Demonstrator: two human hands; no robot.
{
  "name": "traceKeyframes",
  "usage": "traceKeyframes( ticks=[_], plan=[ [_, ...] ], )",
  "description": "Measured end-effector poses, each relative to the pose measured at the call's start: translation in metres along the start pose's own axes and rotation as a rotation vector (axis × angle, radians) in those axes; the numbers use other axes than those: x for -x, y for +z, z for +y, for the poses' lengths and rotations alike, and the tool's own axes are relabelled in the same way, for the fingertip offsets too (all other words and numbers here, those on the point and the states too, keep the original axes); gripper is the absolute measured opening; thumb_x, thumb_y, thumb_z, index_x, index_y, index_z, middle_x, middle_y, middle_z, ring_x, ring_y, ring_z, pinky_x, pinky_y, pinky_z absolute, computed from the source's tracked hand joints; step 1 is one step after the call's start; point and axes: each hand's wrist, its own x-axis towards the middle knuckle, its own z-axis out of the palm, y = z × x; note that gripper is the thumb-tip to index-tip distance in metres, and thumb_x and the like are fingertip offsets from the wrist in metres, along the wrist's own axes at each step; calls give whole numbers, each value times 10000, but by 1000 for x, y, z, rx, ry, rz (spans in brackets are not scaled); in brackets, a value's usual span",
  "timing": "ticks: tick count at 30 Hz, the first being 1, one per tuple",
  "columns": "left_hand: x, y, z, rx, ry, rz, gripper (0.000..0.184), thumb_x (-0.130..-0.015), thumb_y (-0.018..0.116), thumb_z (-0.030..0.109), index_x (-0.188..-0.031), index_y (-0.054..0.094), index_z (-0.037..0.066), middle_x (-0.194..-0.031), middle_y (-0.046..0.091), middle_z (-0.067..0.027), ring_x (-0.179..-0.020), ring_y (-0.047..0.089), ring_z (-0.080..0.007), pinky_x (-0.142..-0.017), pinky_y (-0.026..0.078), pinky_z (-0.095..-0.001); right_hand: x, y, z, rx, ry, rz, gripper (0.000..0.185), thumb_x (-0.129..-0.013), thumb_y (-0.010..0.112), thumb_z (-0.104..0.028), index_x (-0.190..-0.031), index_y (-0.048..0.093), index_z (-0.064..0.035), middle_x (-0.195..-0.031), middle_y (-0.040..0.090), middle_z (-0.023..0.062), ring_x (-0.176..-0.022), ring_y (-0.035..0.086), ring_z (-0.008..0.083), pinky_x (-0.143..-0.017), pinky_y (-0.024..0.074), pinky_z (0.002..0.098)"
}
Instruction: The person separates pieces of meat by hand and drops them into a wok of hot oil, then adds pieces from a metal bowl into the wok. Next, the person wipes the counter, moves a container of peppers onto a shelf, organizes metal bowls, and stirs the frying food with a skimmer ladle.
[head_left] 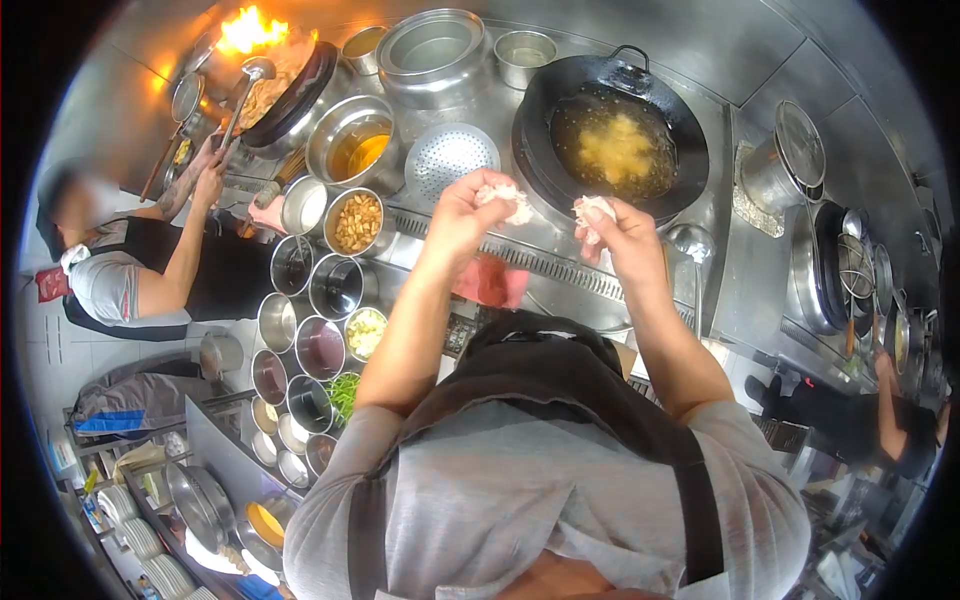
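Observation:
My left hand (464,218) is closed around a whitish-pink clump of floured food (507,200), its fingers pinched together. A similar pale clump (593,212) is gripped in my right hand (625,236). Both hands are raised in front of the near rim of a large black wok (535,130). Inside the wok, golden pieces (618,148) sit in bubbling oil. A perforated metal strainer (452,163) lies just beyond my left hand, and a ladle (692,240) rests to the right of my right hand. The exact kind of food in my hands cannot be made out.
Steel pots of ingredients crowd the left, including brown cubes (357,222) and chopped greens (342,396). A co-worker (140,270) at far left works a flaming wok (300,100) with a ladle. Another person (850,420) stands at right. A lidded pot (775,170) stands beyond the wok.

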Motion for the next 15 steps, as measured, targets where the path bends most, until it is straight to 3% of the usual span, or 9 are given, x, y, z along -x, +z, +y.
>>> traceKeyframes(
  ticks=[3,9,12,14,15],
  plan=[
    [1,-1,-2,-26,-24,-21,184,-786,617,-7,-964,592,31,-859,633,-30,-749,588,-104,-626,450,-238,0,2,2,36,93,-41,225,-910,578,-201,-991,616,6,-747,637,42,-543,573,99,-464,455,220],
    [3,2,-24,45,-102,-39,189,-792,622,4,-973,586,41,-873,626,-31,-751,585,-99,-614,447,-228,-3,22,-6,-349,79,222,220,-904,592,-203,-1008,611,-10,-903,651,71,-699,618,127,-501,465,235],
    [8,-1,-30,65,-180,-39,210,-790,616,-4,-989,576,46,-867,621,-26,-742,584,-100,-599,448,-221,-4,-7,17,-284,111,309,181,-894,611,-187,-954,607,-16,-775,624,42,-591,563,93,-436,385,210],
    [10,-5,-34,78,-232,6,216,-786,614,-12,-989,574,48,-868,621,-28,-740,587,-104,-596,452,-222,-5,-27,32,-378,-14,272,142,-881,631,-164,-830,576,-43,-627,537,4,-471,442,62,-387,286,204],
    [10,-9,-37,109,-230,-16,220,-783,614,-21,-989,570,46,-863,622,-33,-741,592,-109,-591,455,-222,-2,-21,22,-367,-10,410,252,-872,649,-183,-687,506,-90,-515,423,-31,-402,321,52,-366,229,215]
  ],
)
